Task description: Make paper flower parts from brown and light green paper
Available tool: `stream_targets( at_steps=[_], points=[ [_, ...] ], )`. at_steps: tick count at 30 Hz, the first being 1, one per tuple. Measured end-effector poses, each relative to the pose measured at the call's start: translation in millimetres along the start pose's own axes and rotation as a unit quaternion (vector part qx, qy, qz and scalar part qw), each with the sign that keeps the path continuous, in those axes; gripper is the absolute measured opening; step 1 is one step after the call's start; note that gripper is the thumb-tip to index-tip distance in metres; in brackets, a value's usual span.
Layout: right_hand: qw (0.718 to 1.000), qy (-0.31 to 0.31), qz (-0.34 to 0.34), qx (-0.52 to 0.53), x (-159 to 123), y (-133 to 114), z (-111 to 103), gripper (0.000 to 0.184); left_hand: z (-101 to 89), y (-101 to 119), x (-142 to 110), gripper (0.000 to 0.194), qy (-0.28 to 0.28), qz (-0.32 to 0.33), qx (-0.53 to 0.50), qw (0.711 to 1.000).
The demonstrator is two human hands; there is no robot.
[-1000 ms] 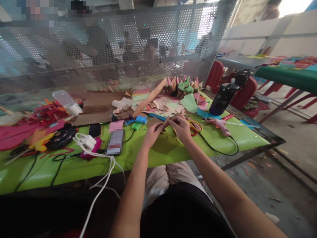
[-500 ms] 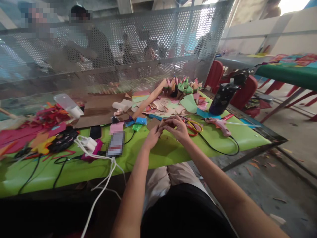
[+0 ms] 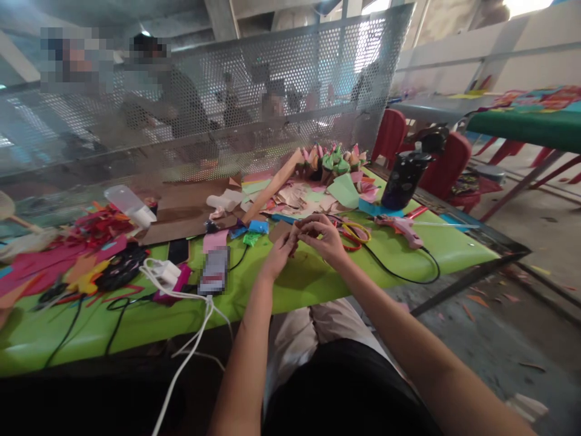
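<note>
Over the front of the green-covered table [image 3: 299, 290], my left hand [image 3: 282, 249] and my right hand [image 3: 325, 237] meet with fingertips pinched together. A small brownish piece seems to be between them, mostly hidden by the fingers; I cannot make out its kind. Just behind my left hand lies a piece of brown cardboard [image 3: 280, 230]. Close to the right of my right hand are scissors with yellow and red handles [image 3: 357, 235]. Farther right rests a pink glue gun [image 3: 406, 230] with a black cord.
Paper scraps [image 3: 295, 197] and rolled paper flowers [image 3: 336, 160] lie at the back. A dark bottle [image 3: 403, 181] stands right. On the left are a phone [image 3: 214, 272], white cables [image 3: 200, 336], black tape [image 3: 122, 266] and red scraps [image 3: 97, 227]. A perforated metal screen [image 3: 272, 115] rises behind.
The view has shifted slightly. My hands stay together in the same place, with only small changes in the fingers.
</note>
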State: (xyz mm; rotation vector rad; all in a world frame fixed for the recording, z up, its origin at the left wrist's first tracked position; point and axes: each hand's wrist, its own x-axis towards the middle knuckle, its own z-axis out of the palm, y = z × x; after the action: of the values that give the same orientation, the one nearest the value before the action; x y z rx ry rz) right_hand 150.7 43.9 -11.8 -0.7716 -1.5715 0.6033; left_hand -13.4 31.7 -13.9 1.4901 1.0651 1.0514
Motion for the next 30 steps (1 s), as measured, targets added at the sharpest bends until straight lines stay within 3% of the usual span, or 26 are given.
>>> stream_targets(
  at_steps=[13,21,25,30],
  points=[
    [0.999,-0.003,0.000,0.042,0.3,-3.7,-0.2,0.010,1.4,5.0,-3.0,0.042,0.001,0.001,-0.003,1.000],
    [1.000,0.002,0.005,0.010,-0.5,0.1,1.2,0.019,0.6,-0.4,0.4,0.042,0.030,0.007,0.037,0.999],
    [0.999,0.030,0.013,0.020,1.0,5.4,1.7,0.016,-0.4,-2.8,2.2,0.041,0.011,0.013,0.034,0.999],
    [0.990,0.116,0.070,0.043,4.7,14.5,-0.6,0.018,-5.3,-3.0,3.3,0.040,0.041,0.008,0.066,0.997]
  ],
)
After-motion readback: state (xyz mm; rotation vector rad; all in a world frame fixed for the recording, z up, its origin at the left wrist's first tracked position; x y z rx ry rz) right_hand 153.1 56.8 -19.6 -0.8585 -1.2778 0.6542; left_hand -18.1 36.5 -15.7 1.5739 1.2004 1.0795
